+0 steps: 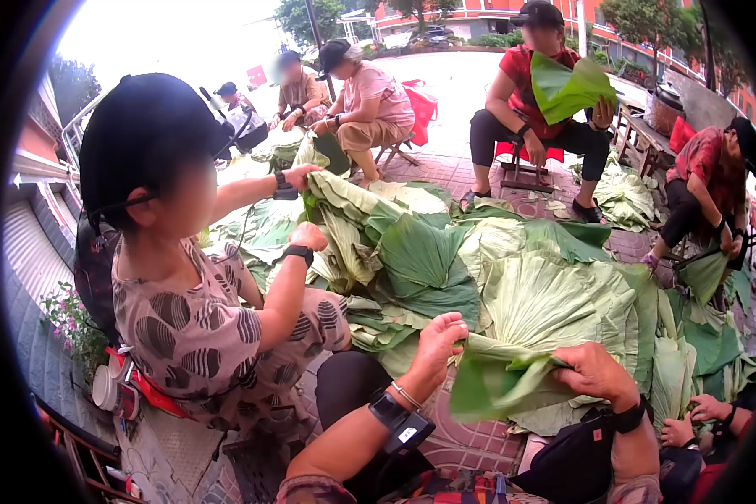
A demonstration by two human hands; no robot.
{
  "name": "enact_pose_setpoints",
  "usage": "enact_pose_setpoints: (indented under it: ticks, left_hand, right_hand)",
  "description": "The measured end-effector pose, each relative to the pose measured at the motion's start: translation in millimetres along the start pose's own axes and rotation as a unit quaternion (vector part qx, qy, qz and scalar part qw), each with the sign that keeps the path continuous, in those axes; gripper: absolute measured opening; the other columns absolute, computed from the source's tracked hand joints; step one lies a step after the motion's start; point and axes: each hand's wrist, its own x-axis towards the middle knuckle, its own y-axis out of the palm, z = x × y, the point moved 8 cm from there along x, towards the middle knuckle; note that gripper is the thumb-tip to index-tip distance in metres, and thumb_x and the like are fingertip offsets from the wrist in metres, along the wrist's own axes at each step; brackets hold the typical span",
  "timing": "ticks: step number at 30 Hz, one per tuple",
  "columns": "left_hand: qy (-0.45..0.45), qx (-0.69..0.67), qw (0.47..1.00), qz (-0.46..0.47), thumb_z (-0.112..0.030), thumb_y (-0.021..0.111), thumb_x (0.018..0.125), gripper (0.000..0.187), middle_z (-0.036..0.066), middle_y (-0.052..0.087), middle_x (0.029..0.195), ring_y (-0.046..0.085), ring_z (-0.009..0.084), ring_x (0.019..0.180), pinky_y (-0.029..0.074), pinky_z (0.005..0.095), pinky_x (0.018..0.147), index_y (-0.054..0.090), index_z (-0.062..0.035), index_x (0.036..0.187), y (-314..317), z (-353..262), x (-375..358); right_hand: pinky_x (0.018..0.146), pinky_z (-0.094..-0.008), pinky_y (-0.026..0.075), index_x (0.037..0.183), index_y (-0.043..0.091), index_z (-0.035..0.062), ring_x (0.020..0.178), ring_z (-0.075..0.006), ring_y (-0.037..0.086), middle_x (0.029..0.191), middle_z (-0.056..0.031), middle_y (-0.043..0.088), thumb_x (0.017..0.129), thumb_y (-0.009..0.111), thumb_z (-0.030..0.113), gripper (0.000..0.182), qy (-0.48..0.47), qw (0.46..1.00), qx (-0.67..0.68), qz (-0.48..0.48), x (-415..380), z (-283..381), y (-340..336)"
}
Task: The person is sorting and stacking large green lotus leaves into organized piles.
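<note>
A large green lotus leaf [500,382] hangs in front of me, folded, its pale underside partly showing. My right hand [598,372] is closed on the leaf's right part. My left hand [439,343], with a bracelet and a device strapped at the wrist, is closed in a pinch at the leaf's upper left corner. Beyond my hands spreads a big pile of lotus leaves [554,302], some dark green side up, others pale underside up. Fingertips of my right hand are partly hidden by the leaf.
Close on my left, a person in a patterned shirt [193,311] handles leaves. Another person's hands [693,420] work at lower right. Across the pile, a seated person in red [542,101] holds up a leaf [569,88]. White buckets [107,386] stand at lower left.
</note>
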Motion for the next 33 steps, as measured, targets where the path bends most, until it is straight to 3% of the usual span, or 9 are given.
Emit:
enact_pose_setpoints:
  ticks: [5, 10, 13, 15, 19, 23, 26, 30, 33]
  left_hand:
    - [-0.013, 0.021, 0.999, -0.025, -0.014, 0.057, 0.081, 0.035, 0.005, 0.057, 0.102, 0.054, 0.0127, 0.090, 0.043, 0.0301, 0.074, 0.047, -0.0031, 0.113, -2.8, -2.5, -4.0]
    - [-0.006, 0.017, 1.000, -0.008, -0.018, 0.059, 0.079, 0.037, 0.001, 0.056, 0.099, 0.054, 0.0117, 0.088, 0.040, 0.0294, 0.073, 0.048, -0.0064, 0.113, -0.5, -3.5, -6.3]
    - [-0.011, 0.012, 1.000, -0.007, -0.020, 0.061, 0.079, 0.039, 0.003, 0.055, 0.103, 0.053, 0.0136, 0.092, 0.039, 0.0325, 0.077, 0.048, -0.0055, 0.113, 0.2, -3.6, -6.1]
    - [-0.010, 0.016, 1.000, -0.022, -0.015, 0.059, 0.080, 0.037, 0.004, 0.055, 0.102, 0.054, 0.0142, 0.091, 0.042, 0.0313, 0.075, 0.047, -0.0039, 0.113, 0.3, -6.3, -7.4]
    - [0.008, -0.037, 0.999, 0.008, -0.009, 0.058, 0.081, 0.034, 0.006, 0.056, 0.101, 0.055, 0.0153, 0.089, 0.046, 0.0293, 0.073, 0.047, -0.0017, 0.112, -2.9, 3.8, 3.3]
    - [-0.001, -0.005, 1.000, 0.006, -0.016, 0.059, 0.079, 0.036, 0.001, 0.055, 0.099, 0.054, 0.0110, 0.087, 0.040, 0.0270, 0.068, 0.049, -0.0068, 0.112, 0.7, -1.5, -1.9]
    - [-0.006, 0.011, 1.000, -0.011, -0.019, 0.059, 0.081, 0.033, 0.004, 0.056, 0.101, 0.054, 0.0149, 0.094, 0.038, 0.0330, 0.080, 0.049, -0.0058, 0.110, 1.8, -3.0, -7.5]
    - [-0.011, 0.017, 1.000, -0.014, -0.018, 0.059, 0.080, 0.034, 0.004, 0.056, 0.102, 0.054, 0.0146, 0.092, 0.039, 0.0329, 0.080, 0.049, -0.0054, 0.110, 4.6, -0.8, -6.7]
    - [-0.008, 0.021, 1.000, -0.014, -0.017, 0.059, 0.080, 0.034, 0.004, 0.056, 0.102, 0.055, 0.0145, 0.091, 0.040, 0.0320, 0.079, 0.049, -0.0049, 0.111, 4.2, 1.0, -4.2]
  right_hand:
    - [0.057, -0.0322, 0.042, 0.088, 0.059, 0.0018, 0.062, -0.0201, 0.058, 0.067, -0.0151, 0.055, 0.076, 0.061, 0.014, 0.017, -0.022, 0.978, 0.163, 0.125, -6.2, 26.2, 7.2]
    - [0.057, -0.0305, 0.042, 0.088, 0.062, -0.0006, 0.058, -0.0177, 0.055, 0.068, -0.0111, 0.060, 0.073, 0.064, 0.010, 0.019, -0.177, 0.829, 0.526, 0.066, -27.4, 40.0, -20.8]
    - [0.056, -0.0309, 0.042, 0.086, 0.062, -0.0014, 0.058, -0.0187, 0.055, 0.069, -0.0112, 0.061, 0.072, 0.064, 0.009, 0.018, 0.021, 0.949, 0.313, 0.016, -17.5, 4.2, -3.3]
    - [0.056, -0.0312, 0.042, 0.085, 0.062, -0.0019, 0.058, -0.0193, 0.055, 0.069, -0.0113, 0.061, 0.071, 0.064, 0.008, 0.017, 0.008, 0.998, 0.026, 0.058, 2.7, 19.7, 6.1]
    - [0.060, -0.0297, 0.044, 0.096, 0.062, -0.0010, 0.068, -0.0189, 0.059, 0.082, -0.0114, 0.064, 0.073, 0.065, 0.012, 0.027, -0.040, 0.987, 0.041, 0.151, -2.0, 27.8, 17.7]
    - [0.066, -0.0291, 0.045, 0.095, 0.060, -0.0087, 0.075, -0.0207, 0.061, 0.083, -0.0161, 0.064, 0.071, 0.068, 0.022, 0.040, -0.200, 0.857, 0.466, 0.089, -28.1, 23.6, -18.6]
    - [0.054, -0.0377, 0.042, 0.072, 0.063, -0.0041, 0.057, -0.0286, 0.056, 0.065, -0.0135, 0.059, 0.069, 0.068, 0.023, 0.028, -0.158, 0.873, 0.390, 0.247, -4.6, 72.5, -15.8]
    - [0.056, -0.0380, 0.042, 0.078, 0.054, 0.0038, 0.061, -0.0352, 0.051, 0.066, -0.0179, 0.052, 0.071, 0.061, 0.015, 0.015, -0.018, 0.998, -0.048, 0.032, 1.1, 19.2, 9.6]
    - [0.057, -0.0332, 0.042, 0.089, 0.060, 0.0064, 0.066, -0.0291, 0.058, 0.071, -0.0139, 0.057, 0.076, 0.060, 0.015, 0.016, -0.020, 0.984, 0.069, 0.161, -3.2, 18.3, 24.2]
